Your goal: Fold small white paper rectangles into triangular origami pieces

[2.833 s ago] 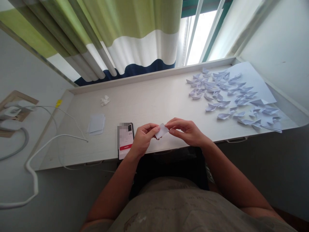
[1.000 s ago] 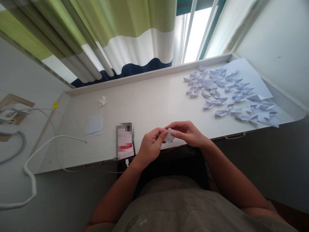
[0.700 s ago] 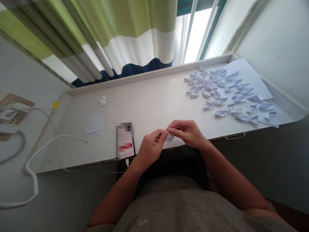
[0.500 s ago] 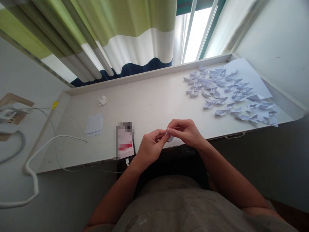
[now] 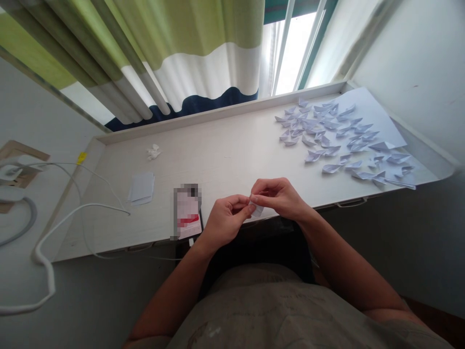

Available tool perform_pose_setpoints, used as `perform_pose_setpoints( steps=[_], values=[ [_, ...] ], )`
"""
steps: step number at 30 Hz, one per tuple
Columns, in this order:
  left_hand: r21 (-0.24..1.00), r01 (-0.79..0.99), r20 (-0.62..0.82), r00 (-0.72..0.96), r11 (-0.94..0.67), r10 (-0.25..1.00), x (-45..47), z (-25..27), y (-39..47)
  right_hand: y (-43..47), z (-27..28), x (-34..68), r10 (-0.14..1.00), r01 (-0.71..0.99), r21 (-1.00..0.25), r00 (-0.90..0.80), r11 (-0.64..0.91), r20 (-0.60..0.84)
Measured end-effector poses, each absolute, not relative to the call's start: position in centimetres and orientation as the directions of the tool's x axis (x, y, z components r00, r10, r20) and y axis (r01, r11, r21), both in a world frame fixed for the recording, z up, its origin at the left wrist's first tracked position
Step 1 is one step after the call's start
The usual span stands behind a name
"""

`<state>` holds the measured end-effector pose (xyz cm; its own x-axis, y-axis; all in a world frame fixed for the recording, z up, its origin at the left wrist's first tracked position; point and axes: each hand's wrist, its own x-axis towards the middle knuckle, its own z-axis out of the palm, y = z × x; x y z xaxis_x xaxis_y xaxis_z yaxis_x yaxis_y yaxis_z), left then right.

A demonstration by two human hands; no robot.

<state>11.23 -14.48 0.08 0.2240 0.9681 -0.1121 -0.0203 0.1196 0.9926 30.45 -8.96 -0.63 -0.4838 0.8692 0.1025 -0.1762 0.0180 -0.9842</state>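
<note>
A small piece of folded white paper (image 5: pixel 256 210) is pinched between both hands above the desk's front edge. My left hand (image 5: pixel 229 218) grips its left side with thumb and fingers. From the right, my right hand (image 5: pixel 278 198) pinches the upper part, its fingertips meeting those of the left. Much of the paper is hidden by the fingers, so its exact shape cannot be made out. Many folded paper boats (image 5: pixel 325 127) lie spread over the right end of the desk, some resting on larger white sheets (image 5: pixel 378 114).
The white desk (image 5: pixel 218 150) has a raised rim at the back. On its left lie a small paper stack (image 5: pixel 142 188), a crumpled tissue (image 5: pixel 154 151) and a phone (image 5: pixel 188 213) with a charging cable. A white cable (image 5: pixel 49 266) loops at far left. Curtains (image 5: pixel 203 43) hang behind.
Slightly more of the folded paper shows below my fingertips now. Both hands keep their pinch in nearly the same place. The view has shifted very slightly.
</note>
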Motion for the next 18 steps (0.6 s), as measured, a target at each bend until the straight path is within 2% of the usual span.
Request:
perform_pose_setpoints(
  steps=[5,10,15,18],
  values=[
    [0.986,-0.064,-0.133,0.231,0.151,0.964,11.4,-0.1,-14.4,-9.0,-0.5,30.1,0.886,-0.147,-0.988,-0.449,0.055,0.116],
    [0.975,-0.148,-0.144,0.159,0.167,0.977,11.4,-0.2,-13.6,-9.1,-0.8,29.6,0.898,-0.181,-0.983,-0.436,-0.030,0.052],
    [0.986,-0.156,-0.066,0.009,0.067,0.998,11.4,-0.2,-13.2,-9.4,-1.2,29.4,0.935,-0.136,-0.991,-0.352,-0.018,0.031],
    [0.989,-0.148,-0.015,-0.046,0.008,0.999,11.3,-0.1,-13.1,-9.8,-1.5,29.4,0.931,-0.108,-0.994,-0.361,0.013,0.052]
  ],
)
